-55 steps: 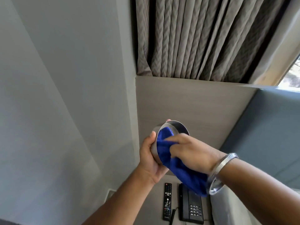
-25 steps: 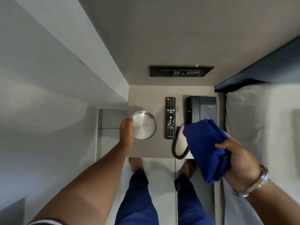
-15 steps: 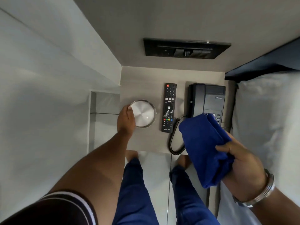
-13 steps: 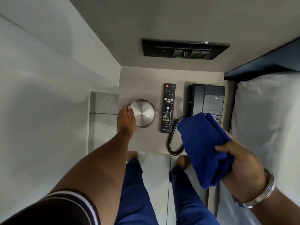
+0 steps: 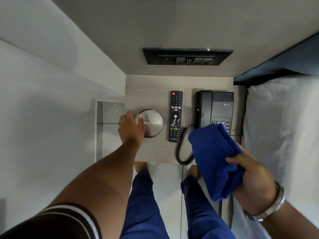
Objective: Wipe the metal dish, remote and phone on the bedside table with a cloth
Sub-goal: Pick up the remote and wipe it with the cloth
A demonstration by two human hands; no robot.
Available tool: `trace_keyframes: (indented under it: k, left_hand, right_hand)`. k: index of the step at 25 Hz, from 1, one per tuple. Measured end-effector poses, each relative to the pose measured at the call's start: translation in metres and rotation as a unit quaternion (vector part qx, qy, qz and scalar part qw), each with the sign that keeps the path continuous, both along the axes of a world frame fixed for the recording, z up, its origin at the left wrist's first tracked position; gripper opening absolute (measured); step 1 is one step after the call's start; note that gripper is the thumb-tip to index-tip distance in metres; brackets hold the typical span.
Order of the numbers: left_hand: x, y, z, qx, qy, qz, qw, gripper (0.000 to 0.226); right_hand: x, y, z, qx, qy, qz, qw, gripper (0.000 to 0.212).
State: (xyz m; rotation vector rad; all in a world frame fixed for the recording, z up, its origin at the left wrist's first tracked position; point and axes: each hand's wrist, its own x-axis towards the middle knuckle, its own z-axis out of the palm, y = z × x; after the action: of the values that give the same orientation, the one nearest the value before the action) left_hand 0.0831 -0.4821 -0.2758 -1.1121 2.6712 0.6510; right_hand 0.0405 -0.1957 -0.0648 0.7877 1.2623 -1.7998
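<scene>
- Left hand [image 5: 131, 128] is gripping the dish [image 5: 150, 123] by its left rim, thumb lying over the rim; dish is sitting near the table [image 5: 155, 87] left edge.
- Right hand [image 5: 252, 175] is pinching the folded cloth [image 5: 214, 159], holding it above the front right corner.
- Remote [image 5: 175, 116] is lying mid-table, between the dish and the phone [image 5: 215, 107] at the right edge.

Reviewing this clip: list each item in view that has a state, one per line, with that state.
metal dish: upright on the bedside table, left hand on its rim.
remote: flat, buttons up, untouched.
phone: handset on cradle, cord coiled over the front edge.
blue cloth: bunched, hanging over the phone's near corner.
left hand: grips the dish edge.
right hand: grips the cloth.
</scene>
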Motion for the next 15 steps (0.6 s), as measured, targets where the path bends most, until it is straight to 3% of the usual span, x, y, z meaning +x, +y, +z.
trace_keyframes:
  k: [3,5,7,10,12,15]
  left_hand:
    - [-0.053,0.033,0.021,-0.055,0.060,-0.162,0.983,0.040]
    - [-0.098,0.062,0.026,-0.060,0.013,-0.219,0.974,0.045]
    - [-0.132,0.087,0.023,-0.051,-0.074,-0.185,0.979,0.056]
    - [-0.152,0.104,0.001,0.047,-0.152,-0.049,0.986,0.063]
    - [-0.151,0.106,-0.011,0.112,-0.172,0.016,0.979,0.055]
    - [-0.145,0.111,0.000,0.179,-0.134,0.018,0.975,0.028]
  right_hand:
    - [0.004,0.006,0.002,-0.007,-0.003,-0.016,1.000,0.052]
    - [0.006,0.012,0.003,-0.015,-0.004,-0.023,1.000,0.051]
    - [0.009,0.020,0.003,-0.025,-0.001,-0.022,0.999,0.057]
    - [0.013,0.037,0.004,-0.024,0.001,-0.018,1.000,0.063]
    - [0.014,0.046,0.006,-0.007,0.006,-0.026,1.000,0.063]
    - [0.017,0.059,0.024,0.023,0.005,-0.054,0.998,0.059]
